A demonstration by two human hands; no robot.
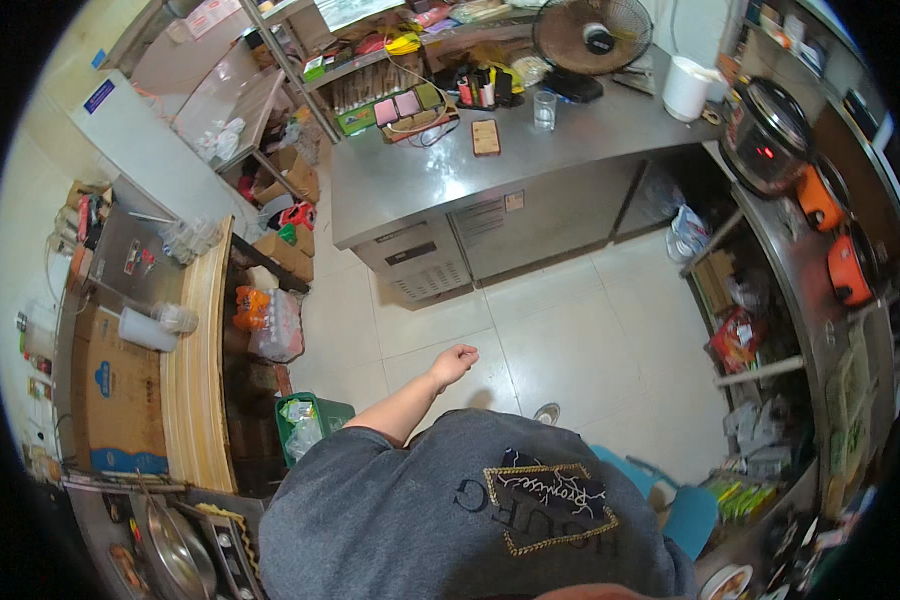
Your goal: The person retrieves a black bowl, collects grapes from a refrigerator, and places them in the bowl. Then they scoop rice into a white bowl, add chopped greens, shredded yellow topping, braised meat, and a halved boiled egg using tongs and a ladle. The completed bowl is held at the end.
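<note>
My left hand (455, 366) hangs in front of my dark grey shirt, over the pale tiled floor (560, 320). Its fingers are loosely curled together, and nothing shows in them. It touches nothing; the green bin (348, 412) with plastic bags in it stands to the left of my forearm. My right hand is out of sight. Ahead stands a steel worktop (410, 185) above a low steel cabinet (540, 235). On it lie a phone-like flat thing (485, 138) with a reddish edge and, farther right, a drinking glass (544, 110).
A fan (592, 36) and a white canister (688, 88) stand at the back. Along the right, a shelf bears an electric cooker (766, 135) and orange pots (851, 264). At left is a wooden board (195, 370); a metal wok (178, 548) sits near the lower left.
</note>
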